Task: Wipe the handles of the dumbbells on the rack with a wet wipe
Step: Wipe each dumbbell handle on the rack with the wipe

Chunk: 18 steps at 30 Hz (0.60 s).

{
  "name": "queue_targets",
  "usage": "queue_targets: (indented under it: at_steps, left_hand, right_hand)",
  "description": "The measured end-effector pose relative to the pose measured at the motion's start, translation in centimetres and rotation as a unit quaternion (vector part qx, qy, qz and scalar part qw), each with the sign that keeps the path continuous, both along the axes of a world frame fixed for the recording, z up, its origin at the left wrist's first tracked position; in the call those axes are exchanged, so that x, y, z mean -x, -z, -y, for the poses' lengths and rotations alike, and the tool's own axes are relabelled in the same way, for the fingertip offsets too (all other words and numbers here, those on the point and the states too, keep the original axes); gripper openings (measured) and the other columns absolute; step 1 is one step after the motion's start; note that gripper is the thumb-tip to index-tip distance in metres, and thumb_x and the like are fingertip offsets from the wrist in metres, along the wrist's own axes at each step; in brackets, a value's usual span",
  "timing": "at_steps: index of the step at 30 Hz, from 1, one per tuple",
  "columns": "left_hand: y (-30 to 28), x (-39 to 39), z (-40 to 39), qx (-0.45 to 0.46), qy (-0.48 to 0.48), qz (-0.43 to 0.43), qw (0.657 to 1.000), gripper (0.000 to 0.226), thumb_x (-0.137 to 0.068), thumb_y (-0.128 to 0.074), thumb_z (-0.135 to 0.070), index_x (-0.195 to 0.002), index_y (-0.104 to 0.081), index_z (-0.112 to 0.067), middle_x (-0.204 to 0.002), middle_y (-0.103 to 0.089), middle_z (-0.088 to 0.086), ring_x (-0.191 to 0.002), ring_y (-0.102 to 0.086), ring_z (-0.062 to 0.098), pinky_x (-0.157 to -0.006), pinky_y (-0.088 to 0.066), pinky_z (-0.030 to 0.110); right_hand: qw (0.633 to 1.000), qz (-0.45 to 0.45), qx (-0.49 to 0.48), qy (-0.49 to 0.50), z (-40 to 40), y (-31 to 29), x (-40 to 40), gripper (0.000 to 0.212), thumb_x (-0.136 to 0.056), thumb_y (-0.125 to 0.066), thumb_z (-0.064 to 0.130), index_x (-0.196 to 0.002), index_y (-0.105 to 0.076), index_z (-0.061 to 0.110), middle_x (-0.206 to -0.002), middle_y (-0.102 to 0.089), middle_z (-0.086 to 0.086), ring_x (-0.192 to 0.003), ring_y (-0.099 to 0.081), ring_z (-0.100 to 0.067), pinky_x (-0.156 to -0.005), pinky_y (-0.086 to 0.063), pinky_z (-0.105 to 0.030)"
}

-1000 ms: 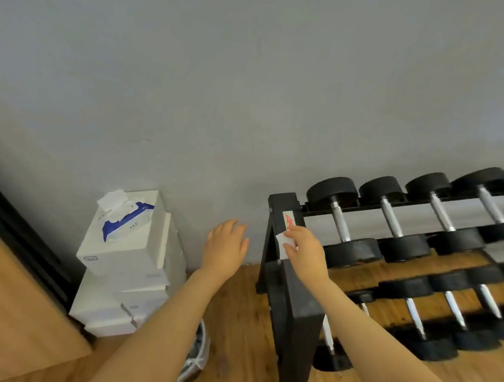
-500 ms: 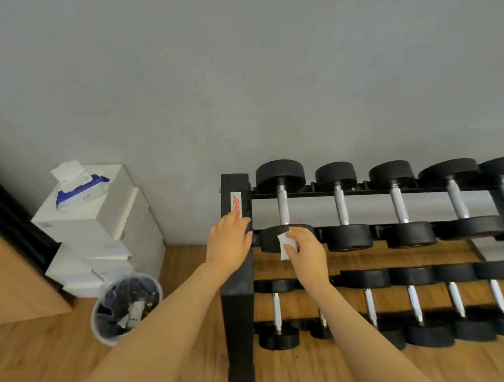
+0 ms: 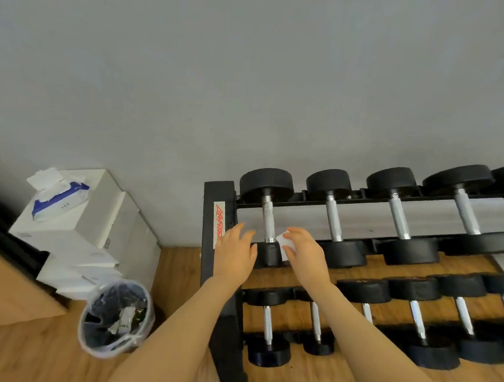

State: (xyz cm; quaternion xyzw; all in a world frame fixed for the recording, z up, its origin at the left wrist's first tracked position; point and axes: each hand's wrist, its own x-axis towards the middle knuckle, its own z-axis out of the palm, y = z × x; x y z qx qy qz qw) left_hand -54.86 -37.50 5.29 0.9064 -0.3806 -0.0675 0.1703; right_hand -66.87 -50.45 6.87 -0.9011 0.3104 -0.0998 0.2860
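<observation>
Dumbbells with black round heads and knurled chrome handles fill the black steel rack (image 3: 218,209) across the right half of the frame, in two tiers I can see. My right hand (image 3: 306,252) sits at centre, fingers curled and pinching a small folded white wet wipe (image 3: 283,242) just beside the lower end of the leftmost top-tier dumbbell handle (image 3: 268,221); I cannot tell whether the wipe touches it. My left hand (image 3: 236,251) is next to it, fingers straight and loosely spread, holding nothing, over the rack's end post and that dumbbell's near head. At left, a blue-and-white wipe packet (image 3: 59,196) lies on stacked white boxes (image 3: 97,226), with a lined waste bin (image 3: 117,321) below them.
</observation>
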Motion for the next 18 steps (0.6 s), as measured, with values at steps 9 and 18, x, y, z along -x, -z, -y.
queue_targets:
  at_steps: [9, 18]
  left_hand:
    - [1.5, 2.8, 5.3, 0.023, -0.185, 0.003, 0.982, 0.035, -0.101, -0.053, -0.028, -0.133, -0.058, -0.018, -0.148, -0.046, 0.005, -0.134, -0.045, 0.022, -0.111, -0.037, 0.039]
    - [1.0, 6.6, 7.6, -0.015, -0.312, -0.005, 0.950, 0.039, -0.104, -0.046, -0.031, -0.141, -0.051, -0.022, -0.153, -0.040, 0.004, -0.137, -0.040, 0.023, -0.114, -0.033, 0.039]
  right_hand:
    - [0.982, -0.023, 0.006, -0.190, 8.4, 1.8, -2.7, 0.037, -0.098, -0.054, 0.019, -0.135, -0.053, 0.014, -0.143, -0.049, -0.001, -0.126, -0.049, -0.016, -0.101, -0.026, -0.013]
    - [0.951, -0.030, -0.004, -0.308, 12.3, 1.9, -3.9, 0.040, -0.098, -0.054, 0.018, -0.138, -0.050, 0.015, -0.144, -0.047, -0.001, -0.128, -0.048, -0.017, -0.108, -0.032, -0.022]
